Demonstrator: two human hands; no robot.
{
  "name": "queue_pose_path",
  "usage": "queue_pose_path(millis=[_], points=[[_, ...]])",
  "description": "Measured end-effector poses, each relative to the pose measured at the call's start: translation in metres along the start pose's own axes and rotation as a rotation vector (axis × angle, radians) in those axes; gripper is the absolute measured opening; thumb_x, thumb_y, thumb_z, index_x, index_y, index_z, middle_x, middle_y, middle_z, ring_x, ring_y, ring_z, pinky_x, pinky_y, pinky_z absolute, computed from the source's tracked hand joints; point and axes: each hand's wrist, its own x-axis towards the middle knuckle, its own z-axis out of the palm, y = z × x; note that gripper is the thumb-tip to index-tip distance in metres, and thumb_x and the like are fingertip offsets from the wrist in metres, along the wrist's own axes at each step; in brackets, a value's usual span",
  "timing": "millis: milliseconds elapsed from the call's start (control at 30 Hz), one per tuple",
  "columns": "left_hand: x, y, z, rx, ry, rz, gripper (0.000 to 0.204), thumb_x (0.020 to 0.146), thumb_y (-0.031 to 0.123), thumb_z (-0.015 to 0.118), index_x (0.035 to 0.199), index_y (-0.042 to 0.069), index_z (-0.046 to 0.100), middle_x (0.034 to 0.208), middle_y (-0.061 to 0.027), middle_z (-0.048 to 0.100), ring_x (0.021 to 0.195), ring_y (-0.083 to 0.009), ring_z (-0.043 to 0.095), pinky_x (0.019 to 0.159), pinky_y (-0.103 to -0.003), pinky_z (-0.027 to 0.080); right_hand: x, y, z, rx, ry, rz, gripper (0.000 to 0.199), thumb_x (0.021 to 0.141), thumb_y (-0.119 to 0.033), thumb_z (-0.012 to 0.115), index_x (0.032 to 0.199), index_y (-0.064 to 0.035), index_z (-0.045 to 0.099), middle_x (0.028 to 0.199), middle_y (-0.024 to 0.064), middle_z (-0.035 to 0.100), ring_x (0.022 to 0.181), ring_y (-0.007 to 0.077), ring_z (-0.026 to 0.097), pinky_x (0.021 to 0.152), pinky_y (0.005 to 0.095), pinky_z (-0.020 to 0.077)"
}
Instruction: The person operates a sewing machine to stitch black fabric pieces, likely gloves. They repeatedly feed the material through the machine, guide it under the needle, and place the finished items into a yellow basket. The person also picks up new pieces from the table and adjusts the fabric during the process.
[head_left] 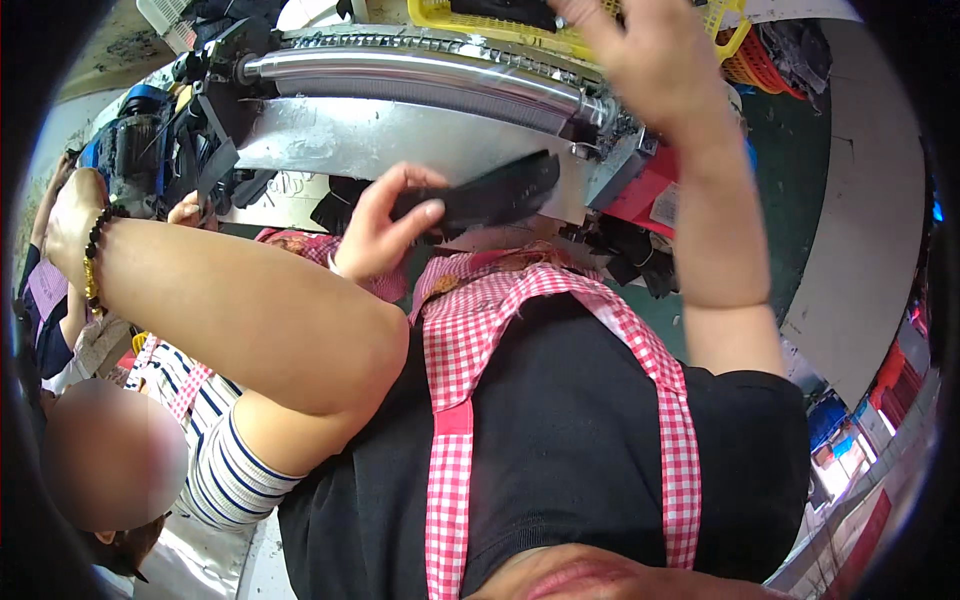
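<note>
Flat black fabric-like bundle [505,195] below shiny steel roller [420,78]: likely light, pliable. Left hand [378,225] clamps end, good hold; right hand [645,60] cropped, fingers unclear.

Ahead of us: roller [420,78], metal plate [335,130] on our side | Behind roller: basket [430,12], material [510,12] in it | Our left: co-worker [220,460] | Right of basket 1: basket 2 [752,68] | Our left hand [378,228] holds strips [490,195] before plate; our right hand [650,65] lies between us and basket 1
</note>
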Motion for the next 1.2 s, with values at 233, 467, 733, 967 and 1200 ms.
queue_pose_path(millis=[233,467,733,967,1200], points=[[0.035,-0.012,-0.009,0.235,0.066,-0.196,0.025,0.093,0.020,0.074,0.101,-0.002,0.066,0.078,-0.0044,0.067,0.072,-0.0064,0.062,0.061,-0.024,0.052,0.060,0.126,0.065,0.354,-0.976,-0.144,0.045,0.101,-0.035,0.059,0.127,0.0011,0.063,0.116,0.0170,0.069,0.100,0.0239,0.068,0.087,0.0379,0.0543],[0.038,-0.003,-0.005,0.396,0.125,-0.175,0.031,0.093,0.028,0.074,0.098,-0.002,0.073,0.072,-0.0123,0.069,0.066,-0.0112,0.063,0.064,-0.032,0.052,0.062,0.135,0.144,0.604,-1.367,-0.071,0.035,0.102,-0.032,0.060,0.110,0.0017,0.066,0.094,0.0064,0.069,0.085,0.0148,0.064,0.074,0.0335,0.0556],[0.054,0.007,-0.005,0.249,0.075,-0.217,0.026,0.091,0.022,0.076,0.095,-0.003,0.070,0.079,-0.0054,0.070,0.075,-0.0083,0.061,0.072,-0.028,0.052,0.054,0.135,0.157,0.520,-1.350,-0.160,0.036,0.099,-0.032,0.061,0.105,0.0039,0.063,0.092,0.0105,0.067,0.083,0.0185,0.061,0.075,0.0365,0.0513],[0.067,0.012,-0.007,0.290,-0.001,-0.267,0.024,0.089,0.021,0.078,0.089,-0.001,0.069,0.077,-0.0010,0.067,0.073,-0.0068,0.059,0.067,-0.027,0.050,0.055,0.160,0.161,0.672,-1.149,-0.196,0.037,0.099,-0.029,0.061,0.115,0.0036,0.061,0.099,0.0109,0.067,0.090,0.0180,0.060,0.079,0.0355,0.0499],[0.081,0.019,-0.001,0.142,0.055,-0.286,0.030,0.085,0.023,0.083,0.098,-0.002,0.072,0.082,-0.0019,0.071,0.074,-0.0078,0.063,0.069,-0.027,0.053,0.051,0.148,0.163,0.780,-1.204,-0.131,0.039,0.100,-0.028,0.060,0.123,0.0041,0.061,0.103,0.0097,0.068,0.086,0.0166,0.062,0.077,0.0328,0.0516]])
